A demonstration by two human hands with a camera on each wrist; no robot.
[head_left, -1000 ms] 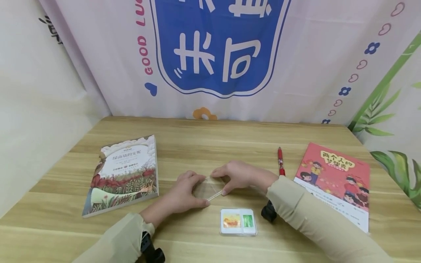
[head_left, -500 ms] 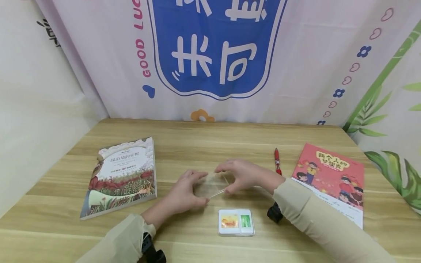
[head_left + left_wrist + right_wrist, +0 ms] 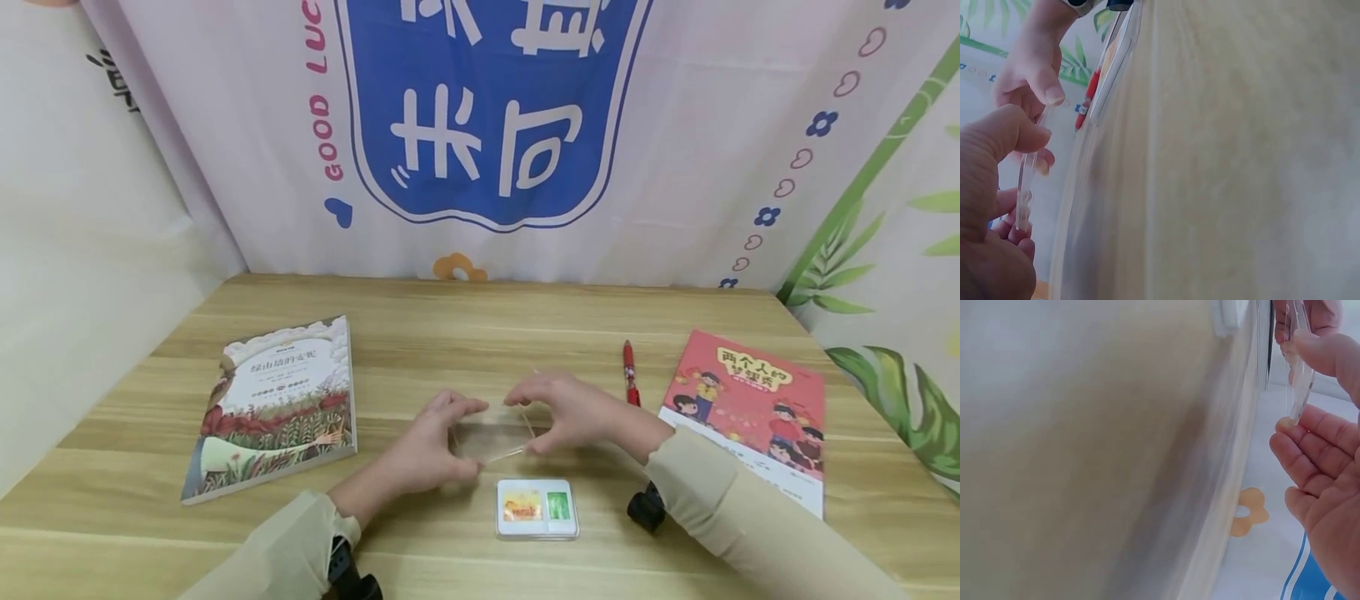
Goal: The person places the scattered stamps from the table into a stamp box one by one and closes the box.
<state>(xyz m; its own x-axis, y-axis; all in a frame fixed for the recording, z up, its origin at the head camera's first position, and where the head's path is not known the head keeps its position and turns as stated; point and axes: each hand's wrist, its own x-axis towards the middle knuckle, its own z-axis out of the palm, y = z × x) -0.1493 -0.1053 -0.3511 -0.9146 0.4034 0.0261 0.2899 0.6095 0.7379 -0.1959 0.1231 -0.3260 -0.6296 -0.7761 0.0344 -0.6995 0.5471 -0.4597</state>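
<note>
A clear, flat plastic piece, like a shallow lid, is held between both hands above the table. My left hand pinches its left side, with the thumb on the near edge and fingers at the far edge. Opposite it, my right hand grips the right side between thumb and fingertips. The left wrist view shows the piece edge-on, apart from the tabletop. In the right wrist view a thin second edge runs beside the clear piece; whether it is separate I cannot tell. Just nearer lies a white case with yellow and green pictures.
On the left of the wooden table lies a thick illustrated book. A red pen and a red-covered book lie to the right. A printed curtain hangs behind the table's far edge.
My right hand has moved to the right, and the clear piece has shifted slightly that way, more of it showing. My left hand keeps its hold. The white case stays put.
</note>
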